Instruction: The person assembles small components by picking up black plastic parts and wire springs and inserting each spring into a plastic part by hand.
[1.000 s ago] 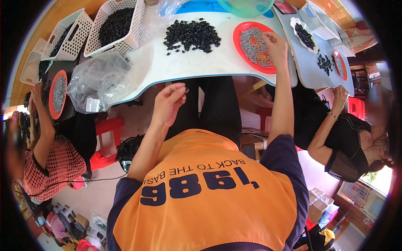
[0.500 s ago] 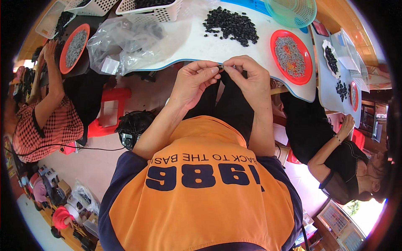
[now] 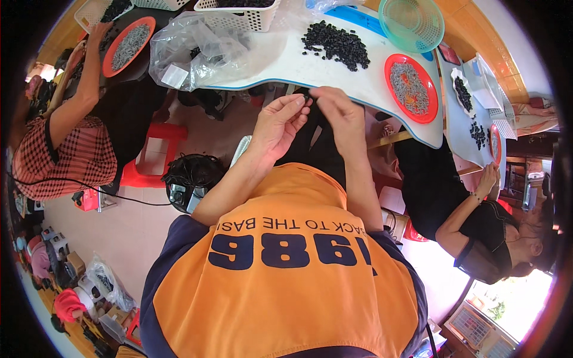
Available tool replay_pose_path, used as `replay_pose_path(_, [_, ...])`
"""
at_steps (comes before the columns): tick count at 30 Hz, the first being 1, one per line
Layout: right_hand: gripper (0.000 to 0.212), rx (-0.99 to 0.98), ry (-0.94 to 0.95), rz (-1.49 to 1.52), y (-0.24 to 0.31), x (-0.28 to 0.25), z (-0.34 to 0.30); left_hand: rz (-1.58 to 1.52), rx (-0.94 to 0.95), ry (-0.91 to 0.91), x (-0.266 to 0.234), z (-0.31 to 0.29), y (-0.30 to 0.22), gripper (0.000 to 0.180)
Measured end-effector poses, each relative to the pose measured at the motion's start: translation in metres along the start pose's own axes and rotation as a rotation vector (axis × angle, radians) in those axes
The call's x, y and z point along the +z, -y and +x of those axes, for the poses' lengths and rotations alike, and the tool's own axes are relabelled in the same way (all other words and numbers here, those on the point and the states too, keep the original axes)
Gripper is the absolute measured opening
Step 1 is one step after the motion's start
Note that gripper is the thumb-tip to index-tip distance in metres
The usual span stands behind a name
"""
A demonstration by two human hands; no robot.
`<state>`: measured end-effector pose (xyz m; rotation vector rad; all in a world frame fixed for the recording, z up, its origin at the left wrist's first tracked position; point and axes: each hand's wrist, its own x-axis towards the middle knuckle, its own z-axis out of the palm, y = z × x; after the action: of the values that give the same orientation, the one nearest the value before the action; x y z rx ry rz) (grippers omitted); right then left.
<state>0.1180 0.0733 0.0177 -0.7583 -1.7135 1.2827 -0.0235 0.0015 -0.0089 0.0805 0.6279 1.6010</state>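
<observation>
My left hand [image 3: 282,122] is closed in a pinch around a small black piece [image 3: 307,96], just off the table's near edge. Its exact shape is too small to make out. Close beside it on the right is my right hand [image 3: 343,113], fingers bent toward the piece and smeared by motion, so whether they grip anything is hidden. Beyond the hands, a heap of small black pieces [image 3: 337,45] lies on the white table [image 3: 268,62]. A red plate [image 3: 434,98] to the right holds many thin grey parts, with some orange ones among them.
A crumpled clear plastic bag [image 3: 173,51] and a white basket [image 3: 259,21] stand at the far left of the table. A green colander [image 3: 412,24] is at the far right. One person [image 3: 65,149] sits to my left, another [image 3: 471,221] to my right.
My right fingertips have come slightly away from the piece and blur with motion; my left hand keeps its pinch. The view has shifted a little. The person on the left now reaches farther toward a basket.
</observation>
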Motion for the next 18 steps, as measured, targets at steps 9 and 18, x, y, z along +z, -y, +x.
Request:
replay_pose_path(9, [0.021, -0.22, -0.214, -0.838, -0.123, -0.026, 0.12, 0.008, 0.011, -0.004, -0.008, 0.001, -0.006, 0.01])
replay_pose_path(18, [0.011, -0.289, -0.159, -0.91, -0.134, -0.016, 0.123, 0.007, 0.058, -0.073, -0.017, -0.012, -0.018, 0.011])
